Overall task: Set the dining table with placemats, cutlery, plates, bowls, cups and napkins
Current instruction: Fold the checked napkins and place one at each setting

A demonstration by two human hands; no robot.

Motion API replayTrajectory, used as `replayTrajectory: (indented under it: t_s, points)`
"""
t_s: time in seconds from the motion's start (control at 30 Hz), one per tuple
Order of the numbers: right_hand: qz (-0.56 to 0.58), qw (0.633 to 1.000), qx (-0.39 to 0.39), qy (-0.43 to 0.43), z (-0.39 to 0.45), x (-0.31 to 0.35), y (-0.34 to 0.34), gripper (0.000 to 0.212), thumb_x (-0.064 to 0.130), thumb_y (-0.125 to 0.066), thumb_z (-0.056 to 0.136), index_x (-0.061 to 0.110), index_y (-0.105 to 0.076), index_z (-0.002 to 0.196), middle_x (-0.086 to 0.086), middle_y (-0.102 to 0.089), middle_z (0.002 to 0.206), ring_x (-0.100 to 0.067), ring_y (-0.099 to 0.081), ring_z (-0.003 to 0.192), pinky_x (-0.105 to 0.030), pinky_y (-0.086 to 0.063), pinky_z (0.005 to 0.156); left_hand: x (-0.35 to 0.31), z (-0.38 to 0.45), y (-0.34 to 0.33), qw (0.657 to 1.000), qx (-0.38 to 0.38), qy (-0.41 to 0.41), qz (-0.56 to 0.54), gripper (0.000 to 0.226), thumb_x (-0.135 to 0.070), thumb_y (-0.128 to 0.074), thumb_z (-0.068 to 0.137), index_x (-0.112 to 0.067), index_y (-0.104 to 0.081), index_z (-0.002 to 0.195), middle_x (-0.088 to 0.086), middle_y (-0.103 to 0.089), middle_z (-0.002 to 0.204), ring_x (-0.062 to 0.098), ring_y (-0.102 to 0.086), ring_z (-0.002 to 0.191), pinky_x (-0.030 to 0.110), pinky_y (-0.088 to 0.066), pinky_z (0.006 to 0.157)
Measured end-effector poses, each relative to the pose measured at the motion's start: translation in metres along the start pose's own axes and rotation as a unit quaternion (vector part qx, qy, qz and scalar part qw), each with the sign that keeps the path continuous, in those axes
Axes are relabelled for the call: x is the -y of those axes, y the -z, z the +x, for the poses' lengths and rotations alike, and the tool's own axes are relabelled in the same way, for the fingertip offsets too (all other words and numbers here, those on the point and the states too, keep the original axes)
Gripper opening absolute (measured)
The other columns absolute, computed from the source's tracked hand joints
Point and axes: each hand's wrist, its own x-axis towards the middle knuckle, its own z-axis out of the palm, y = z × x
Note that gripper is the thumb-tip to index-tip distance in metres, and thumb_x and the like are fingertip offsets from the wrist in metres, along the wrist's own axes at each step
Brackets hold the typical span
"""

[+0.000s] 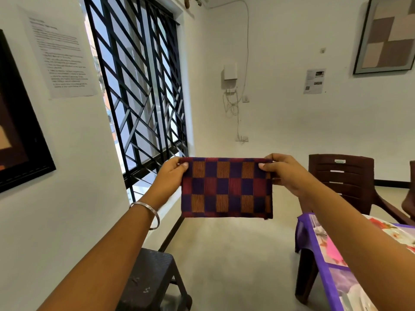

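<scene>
Two hands hold up a checked cloth (226,188) in the air, in front of the window (137,86). The left hand (171,173) pinches its top left corner. The right hand (283,171) pinches its top right corner. The cloth hangs down flat, over the floor, and touches nothing else. The surface (323,248) with its flowery purple cover is low on the right. A brown chair (341,178) stands behind it.

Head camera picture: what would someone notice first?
First, the checkered cloth held up mid-air in the middle, pinched at its top corners by the left hand and right hand. Next, the black window grille behind on the left, and the table with its purple flowery cover at lower right.
</scene>
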Motion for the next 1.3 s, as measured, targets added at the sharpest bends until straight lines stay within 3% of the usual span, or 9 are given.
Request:
replayTrajectory:
  t_s: [0.13, 0.3, 0.47, 0.67, 0.8, 0.9, 1.0, 1.17, 1.3]
  points:
    - [0.071, 0.997, -0.013, 0.04, -0.013, 0.005, 0.007, 0.018, 0.016, -0.059, 0.092, 0.021, -0.052, 0.108, -0.009, -0.067, 0.101, -0.023, -0.067, 0.091, -0.033, -0.057, 0.065, -0.01, -0.005, -0.01, 0.988, -0.053, 0.003, -0.147, 0.011, -0.013, -0.055, 0.096, -0.019, -0.046, 0.098, 0.008, -0.064, 0.083, 0.021, -0.064, 0.073, 0.032, -0.055, 0.061]
    - [0.085, 0.994, -0.008, 0.071, -0.026, 0.013, 0.013, 0.013, 0.013, -0.049, 0.098, 0.022, -0.058, 0.1, -0.009, -0.064, 0.101, -0.021, -0.066, 0.084, -0.032, -0.059, 0.061, -0.022, -0.012, -0.015, 0.991, 0.001, -0.028, -0.129, 0.032, 0.001, -0.038, 0.099, -0.013, -0.059, 0.08, 0.007, -0.065, 0.082, 0.019, -0.062, 0.071, 0.022, -0.054, 0.052]
    - [0.074, 0.996, -0.031, 0.039, -0.035, 0.022, 0.02, 0.026, 0.007, -0.042, 0.1, 0.015, -0.066, 0.092, -0.01, -0.067, 0.102, -0.02, -0.067, 0.083, -0.029, -0.059, 0.061, -0.031, -0.017, -0.017, 0.979, 0.094, 0.005, -0.18, 0.028, 0.001, -0.05, 0.093, -0.014, -0.065, 0.111, 0.002, -0.07, 0.098, 0.015, -0.068, 0.08, 0.025, -0.057, 0.058]
    - [0.079, 0.996, 0.018, 0.047, -0.036, 0.016, 0.038, 0.036, -0.005, -0.061, 0.085, 0.016, -0.061, 0.114, -0.011, -0.06, 0.119, -0.024, -0.066, 0.097, -0.033, -0.06, 0.063, -0.028, -0.016, -0.012, 0.954, 0.208, 0.007, -0.216, 0.07, 0.019, -0.057, 0.079, -0.015, -0.044, 0.14, 0.001, -0.055, 0.132, 0.023, -0.068, 0.099, 0.031, -0.06, 0.069]
    - [-0.091, 0.996, -0.003, 0.009, -0.029, 0.009, 0.04, 0.034, -0.003, -0.064, 0.084, 0.017, -0.059, 0.111, -0.014, -0.057, 0.124, -0.027, -0.062, 0.105, -0.035, -0.058, 0.073, -0.03, -0.016, -0.013, 0.954, 0.274, -0.033, -0.117, 0.09, 0.02, -0.062, 0.077, -0.026, -0.029, 0.148, -0.01, -0.042, 0.144, 0.03, -0.064, 0.109, 0.04, -0.058, 0.082]
    - [-0.269, 0.96, -0.028, 0.078, -0.029, 0.013, 0.026, 0.043, 0.025, -0.073, 0.082, 0.026, -0.052, 0.12, 0.002, -0.043, 0.132, -0.015, -0.044, 0.119, -0.026, -0.042, 0.085, -0.041, -0.021, -0.023, 0.937, 0.338, -0.081, 0.022, 0.094, 0.017, -0.063, 0.078, -0.033, -0.025, 0.148, -0.019, -0.038, 0.142, 0.025, -0.063, 0.11, 0.045, -0.056, 0.086]
    - [-0.241, 0.964, 0.06, 0.096, -0.03, 0.025, -0.001, 0.074, 0.053, -0.071, 0.072, 0.025, -0.045, 0.135, 0.011, -0.051, 0.13, -0.008, -0.048, 0.119, -0.027, -0.038, 0.097, -0.051, -0.028, -0.042, 0.903, 0.375, -0.128, 0.163, 0.097, 0.014, -0.06, 0.08, -0.037, -0.016, 0.15, -0.013, -0.035, 0.145, 0.02, -0.062, 0.102, 0.039, -0.059, 0.078]
    - [-0.194, 0.968, 0.11, 0.114, -0.021, 0.021, -0.026, 0.025, 0.033, -0.073, 0.081, 0.02, -0.072, 0.103, -0.001, -0.074, 0.093, -0.013, -0.069, 0.089, -0.028, -0.053, 0.088, -0.048, -0.019, -0.051, 0.891, 0.381, -0.14, 0.205, 0.112, 0.012, -0.057, 0.082, -0.047, 0.014, 0.146, -0.012, -0.039, 0.142, 0.026, -0.063, 0.083, 0.04, -0.057, 0.071]
    - [-0.16, 0.977, 0.097, 0.101, -0.007, 0.009, -0.034, 0.022, 0.026, -0.079, 0.076, 0.016, -0.075, 0.095, -0.009, -0.074, 0.088, -0.022, -0.071, 0.086, -0.035, -0.056, 0.087, -0.041, -0.009, -0.046, 0.9, 0.371, -0.12, 0.194, 0.107, 0.012, -0.061, 0.079, -0.039, 0.001, 0.15, -0.01, -0.048, 0.136, 0.028, -0.069, 0.083, 0.046, -0.056, 0.073]
